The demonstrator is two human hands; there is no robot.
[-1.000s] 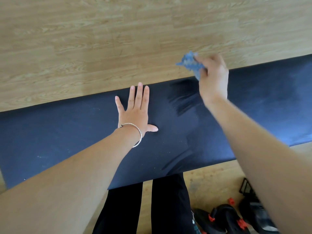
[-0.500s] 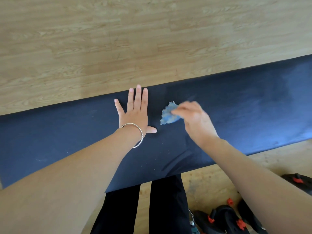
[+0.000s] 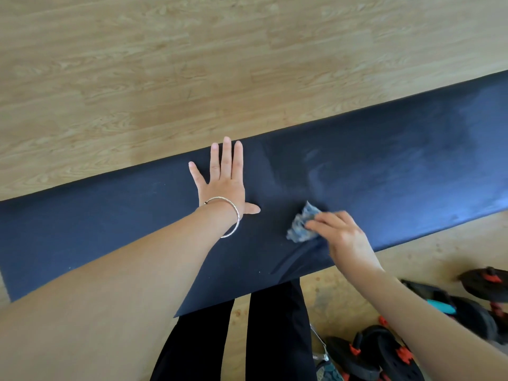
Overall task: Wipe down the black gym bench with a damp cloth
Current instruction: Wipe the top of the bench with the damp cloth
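Blue cloth nearer bench front edge than before, pinched in right hand fingers; left hand flat, fingers straight.

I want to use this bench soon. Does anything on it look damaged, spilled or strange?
No damage or spill shows. The black bench has pale streaks beyond the blue cloth, which the right hand grips, and a few white specks near its near edge. These look like wipe marks and dust.
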